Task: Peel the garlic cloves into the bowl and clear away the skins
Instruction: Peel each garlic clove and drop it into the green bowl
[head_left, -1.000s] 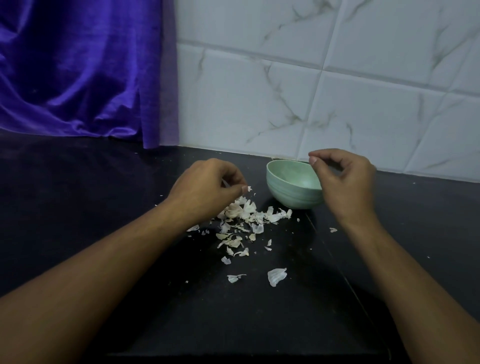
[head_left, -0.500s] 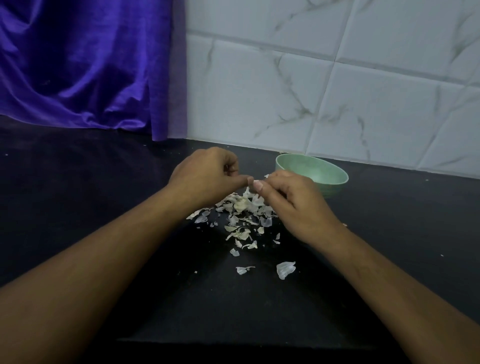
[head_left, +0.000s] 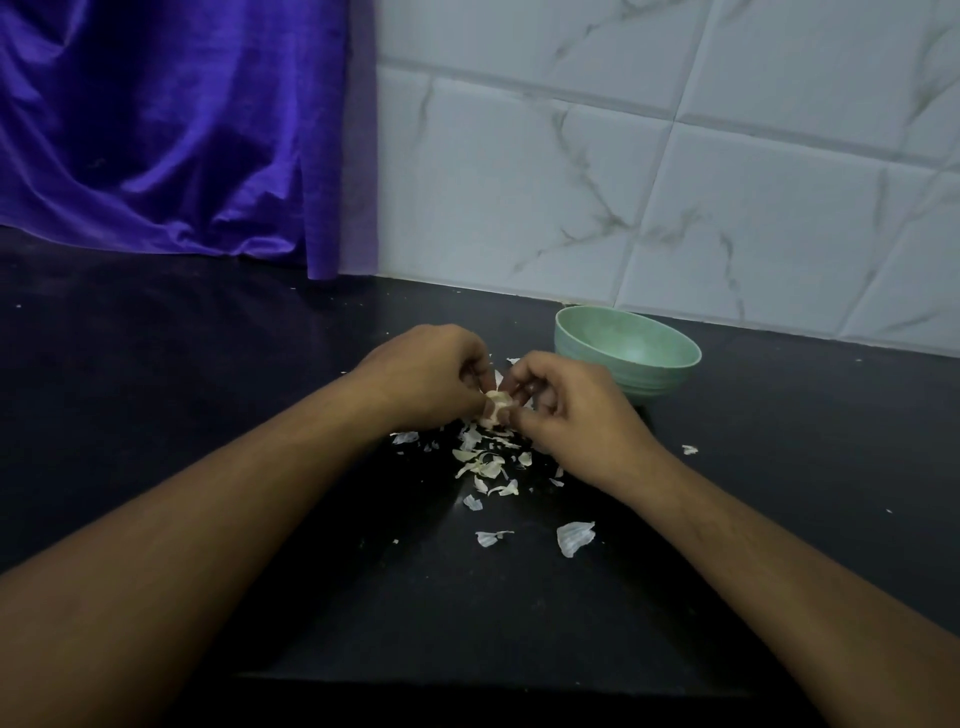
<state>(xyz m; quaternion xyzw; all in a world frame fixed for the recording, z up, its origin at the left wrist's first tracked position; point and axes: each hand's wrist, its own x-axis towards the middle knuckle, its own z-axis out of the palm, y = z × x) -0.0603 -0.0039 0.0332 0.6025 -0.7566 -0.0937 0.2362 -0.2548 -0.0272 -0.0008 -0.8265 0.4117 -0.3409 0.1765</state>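
**Both hands meet on one clove**

Your curled fingers cover most of the clove (head_left: 497, 402). Only a pale, papery patch shows between the two hands, so you cannot tell how much of it is peeled. Your left hand (head_left: 421, 376) pinches it from one side and your right hand (head_left: 571, 410) grips it from the other, just above the skins (head_left: 485, 465). The near wall of the bowl (head_left: 652, 382) hides its floor, and the dim light blurs the smaller flakes.

A second ago your right hand was up at the bowl's rim. Half a second ago it was back beside the left, and now both hold the clove. The bowl and the skins lie as they did.

The bowl is round, pale green and faintly ribbed, and stands just beyond your right hand. The skins are thin, curled white flakes scattered on the matt black desk (head_left: 208, 389). Glossy purple cloth (head_left: 156, 130) hangs at the back left, beside veined white tiles (head_left: 675, 208).
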